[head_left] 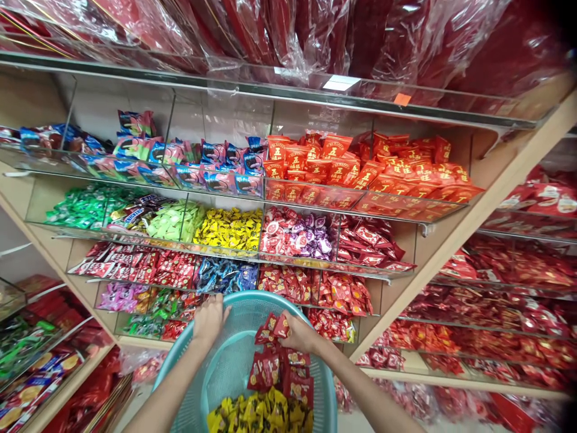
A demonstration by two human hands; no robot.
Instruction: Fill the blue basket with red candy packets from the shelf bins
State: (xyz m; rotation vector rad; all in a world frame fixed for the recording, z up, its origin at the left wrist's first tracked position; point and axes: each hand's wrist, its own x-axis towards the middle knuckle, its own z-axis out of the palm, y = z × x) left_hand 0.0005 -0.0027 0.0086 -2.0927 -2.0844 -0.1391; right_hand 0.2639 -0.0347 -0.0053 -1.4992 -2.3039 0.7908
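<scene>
A teal plastic basket [220,361] stands below the shelves at the bottom centre. My left hand [210,320] is closed on its left rim, with the thumb over the edge. Inside the basket's right side, my right hand [295,332] grips small red candy packets [274,328]. Beneath that hand, more red packets [265,370] lie in the basket. Yellow-wrapped candies [252,413] cover the basket's near part.
Glass-fronted shelves [225,249] hold candies in divided compartments, including yellow candies [229,230] and orange-red packets [315,165]. A slanted wooden upright [469,222] separates them from red-filled shelves on the right. Plastic-wrapped red items [315,36] hang over the top.
</scene>
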